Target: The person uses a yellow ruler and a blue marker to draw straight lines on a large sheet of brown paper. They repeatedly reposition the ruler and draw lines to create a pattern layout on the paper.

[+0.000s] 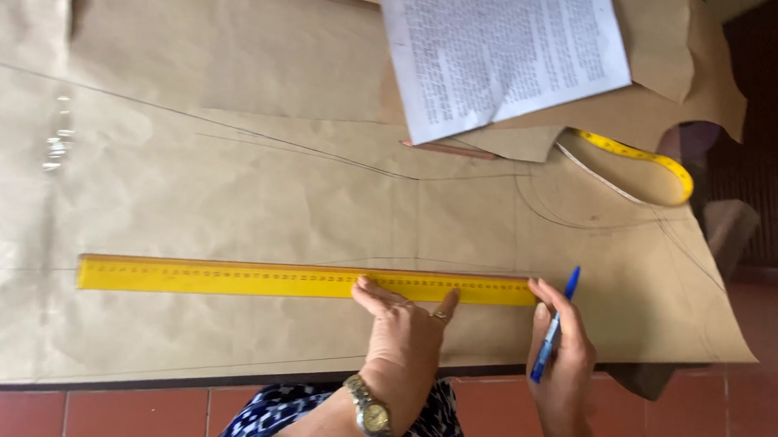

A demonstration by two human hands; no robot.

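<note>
Head view: left hand (405, 322) spread flat, pressing yellow ruler (302, 279); right hand (562, 348) grips blue pen (554, 327) at ruler's end.

The tabletop (727, 222) is covered by brown paper (222, 184); on it lie a yellow ruler (229, 277) near, a printed sheet (500, 42) far, and a yellow tape measure (645, 159) right

A smooth yellow plastic ruler (307, 280) is pressed flat under the left hand (403, 330), on matt, creased brown paper (223, 194) spread over the bench. A glossy blue plastic pen (554, 328) is held in the grip of the right hand (561, 362). A shiny metal watch (372, 414) is worn behind the left grip. Beyond both grips, a printed white paper sheet (500, 37) and a soft yellow tape measure (645, 159) are seen.
</note>
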